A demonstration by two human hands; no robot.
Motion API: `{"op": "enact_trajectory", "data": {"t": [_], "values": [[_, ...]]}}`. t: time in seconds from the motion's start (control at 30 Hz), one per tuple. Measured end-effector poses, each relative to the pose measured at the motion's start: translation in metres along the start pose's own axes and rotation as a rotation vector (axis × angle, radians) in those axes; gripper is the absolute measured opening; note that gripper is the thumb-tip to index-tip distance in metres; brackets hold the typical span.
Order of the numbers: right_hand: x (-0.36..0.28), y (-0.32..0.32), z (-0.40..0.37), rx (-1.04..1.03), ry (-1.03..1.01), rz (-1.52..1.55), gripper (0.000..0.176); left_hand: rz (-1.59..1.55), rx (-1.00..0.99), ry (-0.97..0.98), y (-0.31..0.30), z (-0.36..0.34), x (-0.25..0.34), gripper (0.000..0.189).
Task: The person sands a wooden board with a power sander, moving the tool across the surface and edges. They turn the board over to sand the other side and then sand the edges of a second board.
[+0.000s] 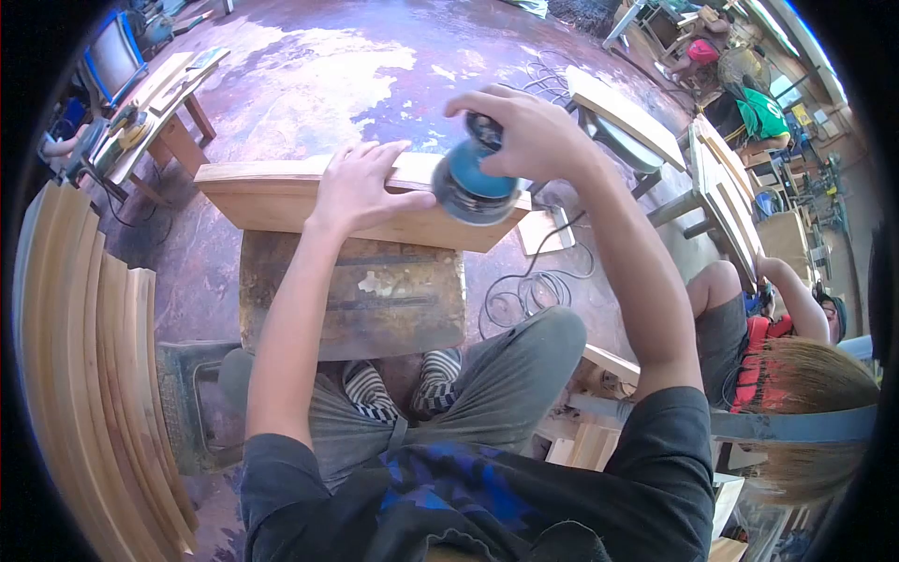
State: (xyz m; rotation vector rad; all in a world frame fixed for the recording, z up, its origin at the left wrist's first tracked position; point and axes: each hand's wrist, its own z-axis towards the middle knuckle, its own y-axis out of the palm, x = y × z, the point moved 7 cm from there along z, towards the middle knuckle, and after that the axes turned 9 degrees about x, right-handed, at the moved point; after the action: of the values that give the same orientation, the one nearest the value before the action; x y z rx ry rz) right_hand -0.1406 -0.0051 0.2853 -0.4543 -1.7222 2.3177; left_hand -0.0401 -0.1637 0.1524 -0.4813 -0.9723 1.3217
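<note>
A blue and black orbital sander (471, 180) is held in my right hand (520, 131), fingers curled around its top. Its round base is smeared by motion and overlaps the right part of a long wooden piece (253, 199), at its upper edge. On that piece, left of the sander, lies my left hand (361, 183), fingers stretched over the pale top edge and thumb out along the near face. The wooden piece rests on a worn, stained wooden block (351, 290) in front of my knees.
Tall wooden boards (94, 365) stand close on my left. A coiled cable (529, 295) lies on the floor to the right. Beyond it, boards (626, 117) rest on a stool. A co-worker in red (763, 347) sits at the right. A low bench (154, 108) with tools stands far left.
</note>
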Motion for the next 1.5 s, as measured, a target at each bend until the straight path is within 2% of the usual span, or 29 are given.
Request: {"op": "enact_trajectory", "data": {"t": [0.03,0.07,0.13,0.23,0.37,0.43,0.67,0.73,0.87,1.13,1.23,1.27,1.33,1.5], "values": [[0.009,-0.004,-0.009,0.01,0.027,-0.011,0.074,-0.014,0.006,0.019,-0.001,-0.001,-0.001,0.076],[0.018,-0.01,-0.019,0.002,0.057,-0.009,0.073,-0.014,0.003,0.017,-0.001,-0.002,-0.004,0.076],[0.033,-0.017,-0.036,0.007,0.084,-0.005,0.072,0.1,-0.142,0.033,0.002,-0.003,-0.005,0.059],[0.055,-0.022,-0.054,0.023,0.111,-0.005,0.071,0.121,-0.041,0.084,0.004,-0.004,-0.006,0.056],[0.067,-0.029,-0.066,0.043,0.124,-0.019,0.071,0.116,-0.068,0.077,0.006,-0.003,-0.009,0.058],[0.068,-0.029,-0.067,0.043,0.133,-0.013,0.071,0.089,0.032,0.135,0.002,-0.005,-0.005,0.057],[0.079,-0.027,-0.057,0.054,0.172,-0.023,0.071,0.083,0.007,0.132,0.001,-0.006,-0.002,0.057],[0.081,-0.025,-0.053,0.058,0.174,-0.032,0.071,0.121,0.006,0.101,0.0,-0.011,0.001,0.064],[0.085,-0.017,-0.036,0.102,0.13,-0.052,0.073,0.167,-0.016,0.024,-0.008,-0.021,0.008,0.065],[0.056,-0.006,-0.008,0.144,0.097,-0.047,0.075,0.151,0.098,0.109,-0.009,-0.026,0.009,0.063],[0.045,-0.002,0.002,0.152,0.084,-0.061,0.076,0.106,0.067,0.086,-0.011,-0.026,0.003,0.064],[0.041,0.0,0.005,0.169,0.066,-0.071,0.075,0.109,0.067,0.086,-0.014,-0.026,-0.001,0.064],[0.034,0.004,0.01,0.187,0.047,-0.078,0.075,0.168,-0.094,-0.084,-0.022,-0.029,-0.026,0.07],[0.004,0.011,0.027,0.181,0.025,-0.023,0.075,0.213,-0.011,-0.143,-0.071,-0.055,-0.084,0.076]]}}
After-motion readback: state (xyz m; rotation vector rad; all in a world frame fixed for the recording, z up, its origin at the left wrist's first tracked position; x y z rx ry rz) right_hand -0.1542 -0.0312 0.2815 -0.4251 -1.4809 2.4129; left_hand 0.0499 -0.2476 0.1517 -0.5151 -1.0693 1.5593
